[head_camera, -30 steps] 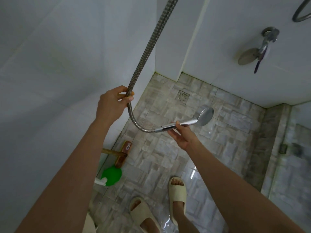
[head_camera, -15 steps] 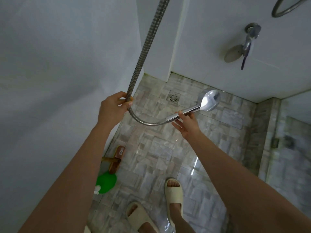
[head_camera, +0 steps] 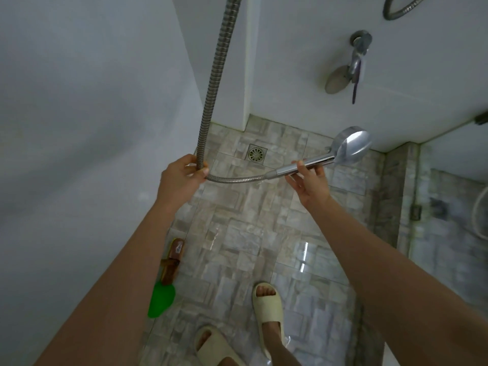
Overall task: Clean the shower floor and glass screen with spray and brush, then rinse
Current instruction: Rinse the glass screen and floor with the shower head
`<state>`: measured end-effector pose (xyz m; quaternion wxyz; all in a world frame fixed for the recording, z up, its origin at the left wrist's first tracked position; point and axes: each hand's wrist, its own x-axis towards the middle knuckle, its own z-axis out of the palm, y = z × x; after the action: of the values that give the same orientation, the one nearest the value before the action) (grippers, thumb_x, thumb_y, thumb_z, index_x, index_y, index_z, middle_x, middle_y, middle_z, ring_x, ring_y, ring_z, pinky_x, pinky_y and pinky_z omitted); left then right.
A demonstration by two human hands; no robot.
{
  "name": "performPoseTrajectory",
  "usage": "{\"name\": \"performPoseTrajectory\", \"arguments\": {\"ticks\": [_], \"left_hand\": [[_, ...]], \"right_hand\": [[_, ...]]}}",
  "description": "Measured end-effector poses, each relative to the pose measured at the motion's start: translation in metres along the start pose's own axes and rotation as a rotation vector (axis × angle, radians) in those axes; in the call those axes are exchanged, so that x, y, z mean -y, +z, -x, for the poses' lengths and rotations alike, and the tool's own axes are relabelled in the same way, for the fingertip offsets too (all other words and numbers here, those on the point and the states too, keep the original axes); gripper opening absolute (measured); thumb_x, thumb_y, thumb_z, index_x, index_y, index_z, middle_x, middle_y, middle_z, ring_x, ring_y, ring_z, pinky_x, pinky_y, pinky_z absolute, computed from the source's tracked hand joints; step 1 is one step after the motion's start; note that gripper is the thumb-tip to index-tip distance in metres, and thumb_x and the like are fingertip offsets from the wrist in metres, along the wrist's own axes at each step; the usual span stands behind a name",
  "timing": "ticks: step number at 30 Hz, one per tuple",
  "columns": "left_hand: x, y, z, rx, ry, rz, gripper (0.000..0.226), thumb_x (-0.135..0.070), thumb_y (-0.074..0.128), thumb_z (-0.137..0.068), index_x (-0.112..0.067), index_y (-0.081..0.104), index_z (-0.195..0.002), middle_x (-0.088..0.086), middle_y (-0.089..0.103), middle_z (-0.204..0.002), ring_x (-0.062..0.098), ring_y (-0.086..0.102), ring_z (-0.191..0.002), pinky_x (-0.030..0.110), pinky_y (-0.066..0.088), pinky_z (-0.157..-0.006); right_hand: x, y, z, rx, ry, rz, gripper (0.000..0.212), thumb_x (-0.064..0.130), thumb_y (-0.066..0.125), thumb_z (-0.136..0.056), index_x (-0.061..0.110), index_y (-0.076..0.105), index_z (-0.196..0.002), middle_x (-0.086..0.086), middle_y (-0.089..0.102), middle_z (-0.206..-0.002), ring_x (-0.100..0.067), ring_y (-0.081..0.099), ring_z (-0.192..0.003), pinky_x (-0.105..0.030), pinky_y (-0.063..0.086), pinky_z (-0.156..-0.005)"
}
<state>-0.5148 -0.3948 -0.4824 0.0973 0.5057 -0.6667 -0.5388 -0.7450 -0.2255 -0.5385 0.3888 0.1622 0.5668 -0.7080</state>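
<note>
My left hand [head_camera: 182, 178] grips the ribbed metal shower hose [head_camera: 219, 75] where it bends at the bottom of its drop. My right hand [head_camera: 310, 182] holds the chrome handle of the shower head [head_camera: 351, 146] between thumb and fingertips, its round face turned up toward the far wall. The wet stone-pattern shower floor [head_camera: 248, 233] lies below. A wooden brush [head_camera: 173, 260] and a green spray bottle [head_camera: 161, 299] lie on the floor by the left wall. The glass screen [head_camera: 449, 233] stands at the right.
A floor drain [head_camera: 256, 153] sits near the far corner. A tap with a lever [head_camera: 356, 62] sticks out of the far wall. My feet in cream slippers [head_camera: 266, 302] stand on the wet tiles. White walls close in at left and ahead.
My right hand has raised the shower head and carried it right, toward the far wall. My left hand keeps its grip on the hose. The view has tilted up slightly.
</note>
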Motion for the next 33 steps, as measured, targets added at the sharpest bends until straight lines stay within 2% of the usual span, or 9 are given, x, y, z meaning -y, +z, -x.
{"name": "performPoseTrajectory", "arguments": {"ticks": [6,12,16,20,23,25,27,30,33], "left_hand": [[-0.009,0.021,0.005,0.047,-0.033,0.060,0.006,-0.024,0.072,-0.089,-0.027,0.067,-0.090,0.004,0.076,-0.097,0.016,0.074,-0.089,0.041,0.059,-0.088],[-0.011,0.040,0.012,0.074,-0.021,0.094,0.005,-0.027,0.070,-0.090,-0.027,0.065,-0.089,0.003,0.076,-0.097,0.014,0.075,-0.088,0.028,0.059,-0.077],[-0.008,0.048,0.014,0.058,-0.003,0.089,0.005,-0.026,0.069,-0.090,-0.028,0.065,-0.089,0.003,0.076,-0.096,0.013,0.075,-0.086,0.032,0.059,-0.080],[-0.008,0.050,0.015,0.082,0.022,0.041,0.005,-0.022,0.069,-0.091,-0.026,0.065,-0.090,0.004,0.074,-0.097,0.014,0.074,-0.085,0.035,0.059,-0.083],[-0.009,0.047,0.020,0.093,0.037,0.013,0.005,-0.019,0.068,-0.091,-0.022,0.066,-0.094,0.006,0.073,-0.100,0.015,0.073,-0.087,0.031,0.059,-0.081],[-0.008,0.043,0.023,0.096,0.053,0.010,0.006,-0.018,0.068,-0.092,-0.020,0.066,-0.096,0.006,0.072,-0.102,0.016,0.072,-0.091,0.021,0.059,-0.077],[-0.004,0.035,0.027,0.098,0.066,0.007,0.006,-0.016,0.068,-0.092,-0.019,0.067,-0.097,0.006,0.072,-0.102,0.016,0.072,-0.092,0.016,0.058,-0.074],[0.000,0.024,0.031,0.091,0.082,-0.002,0.008,-0.015,0.068,-0.091,-0.023,0.067,-0.094,0.006,0.073,-0.100,0.013,0.072,-0.090,0.025,0.060,-0.081],[0.003,0.009,0.036,0.070,0.084,-0.020,0.008,-0.015,0.068,-0.091,-0.020,0.067,-0.097,0.006,0.073,-0.101,0.011,0.072,-0.089,0.022,0.060,-0.078]], "right_hand": [[0.009,-0.025,-0.002,-0.078,-0.004,-0.067,0.023,0.004,0.056,-0.094,0.018,0.048,-0.110,-0.002,0.063,-0.093,-0.021,0.066,-0.089,-0.037,0.058,-0.079],[0.005,-0.050,0.007,-0.169,0.037,-0.186,0.036,0.002,0.055,-0.094,0.014,0.047,-0.127,-0.005,0.060,-0.099,-0.021,0.065,-0.088,-0.039,0.060,-0.071],[-0.010,-0.064,0.021,-0.267,0.103,-0.267,0.037,0.000,0.056,-0.093,0.013,0.047,-0.127,-0.008,0.058,-0.106,-0.026,0.063,-0.096,-0.042,0.059,-0.067],[-0.041,-0.081,0.042,-0.339,0.202,-0.255,0.026,0.003,0.058,-0.093,0.010,0.050,-0.116,-0.009,0.057,-0.104,-0.029,0.060,-0.103,-0.045,0.055,-0.084],[-0.068,-0.090,0.058,-0.390,0.269,-0.310,0.014,0.004,0.060,-0.091,0.008,0.051,-0.101,-0.009,0.057,-0.096,-0.022,0.062,-0.086,-0.042,0.058,-0.069],[-0.086,-0.094,0.067,-0.423,0.312,-0.351,0.019,0.006,0.062,-0.091,0.008,0.052,-0.108,-0.008,0.058,-0.095,-0.018,0.061,-0.080,-0.039,0.059,-0.071],[-0.102,-0.094,0.079,-0.431,0.367,-0.353,0.015,0.009,0.062,-0.091,0.006,0.054,-0.104,-0.007,0.059,-0.090,-0.018,0.060,-0.077,-0.039,0.059,-0.071],[-0.119,-0.086,0.099,-0.419,0.420,-0.375,0.008,0.005,0.062,-0.091,0.005,0.054,-0.094,-0.009,0.063,-0.078,-0.020,0.059,-0.076,-0.039,0.058,-0.048],[-0.136,-0.074,0.117,-0.418,0.440,-0.370,0.018,0.003,0.061,-0.091,0.006,0.053,-0.106,-0.012,0.061,-0.085,-0.023,0.059,-0.078,-0.035,0.054,-0.039]]}}
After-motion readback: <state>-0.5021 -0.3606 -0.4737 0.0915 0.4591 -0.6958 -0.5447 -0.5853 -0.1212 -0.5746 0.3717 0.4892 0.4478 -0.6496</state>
